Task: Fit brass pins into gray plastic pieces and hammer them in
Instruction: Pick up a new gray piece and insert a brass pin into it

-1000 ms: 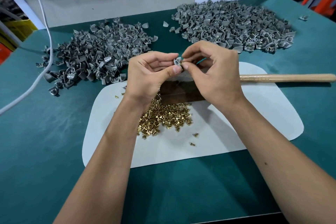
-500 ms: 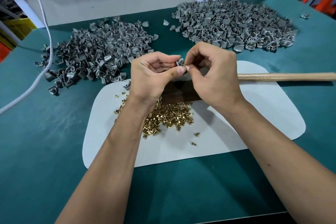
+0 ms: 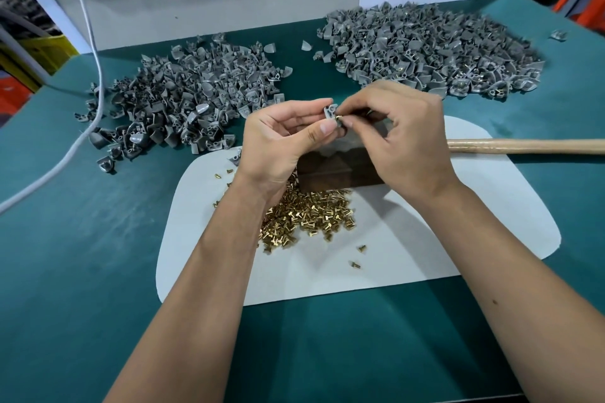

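At frame centre, the left hand (image 3: pixel 281 137) pinches a small gray plastic piece (image 3: pixel 330 113) between thumb and fingers — the right hand (image 3: pixel 397 136) pinches a tiny brass pin (image 3: pixel 338 117) against it. Loose brass pins (image 3: pixel 307 217) heap at 6 o'clock of the hands on the white mat (image 3: pixel 409 239); a wooden hammer handle (image 3: pixel 527 145) lies at 3 o'clock.

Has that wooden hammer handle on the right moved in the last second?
No. The hammer handle lies in the same spot across the white mat's far right edge.
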`<state>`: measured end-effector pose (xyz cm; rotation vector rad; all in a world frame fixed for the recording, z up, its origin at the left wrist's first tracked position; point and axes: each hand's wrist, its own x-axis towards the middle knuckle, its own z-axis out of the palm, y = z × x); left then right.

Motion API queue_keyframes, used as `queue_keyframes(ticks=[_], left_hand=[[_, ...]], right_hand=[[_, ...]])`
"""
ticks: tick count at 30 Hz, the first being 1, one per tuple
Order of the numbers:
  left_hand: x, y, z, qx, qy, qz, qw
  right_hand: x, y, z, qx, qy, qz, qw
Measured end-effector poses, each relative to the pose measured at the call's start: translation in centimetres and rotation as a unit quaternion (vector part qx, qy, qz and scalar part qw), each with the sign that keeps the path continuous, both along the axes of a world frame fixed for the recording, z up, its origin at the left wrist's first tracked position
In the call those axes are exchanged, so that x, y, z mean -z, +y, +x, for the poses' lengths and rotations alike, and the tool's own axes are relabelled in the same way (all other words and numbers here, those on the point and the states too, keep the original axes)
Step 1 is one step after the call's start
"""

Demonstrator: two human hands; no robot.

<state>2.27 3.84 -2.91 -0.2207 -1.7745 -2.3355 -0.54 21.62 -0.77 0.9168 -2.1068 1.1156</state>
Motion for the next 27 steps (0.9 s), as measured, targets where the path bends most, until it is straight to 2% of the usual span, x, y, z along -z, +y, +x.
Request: queue_keyframes(ticks=[6,12,17,27], left_hand=[[-0.1,0.0,0.1,-0.002,0.021,-0.081,0.996],[-0.2,1.0,0.3,-0.101,0.071,-0.158,0.980],[-0.1,1.7,0.2,-0.135,0.080,-0.168,0.973],[0.0,2.8,0.2,-0.173,0.028,-0.129,0.976]], right_hand=[[0.2,0.1,-0.1,0.006,-0.008,0.011,1.000],[0.3,0.0,-0.3,0.025,-0.032,0.011,0.999],[0.4,-0.3,-0.2,0.042,-0.054,0.012,0.998],[0.2,-1.2,0.5,0.092,-0.080,0.004,0.993]])
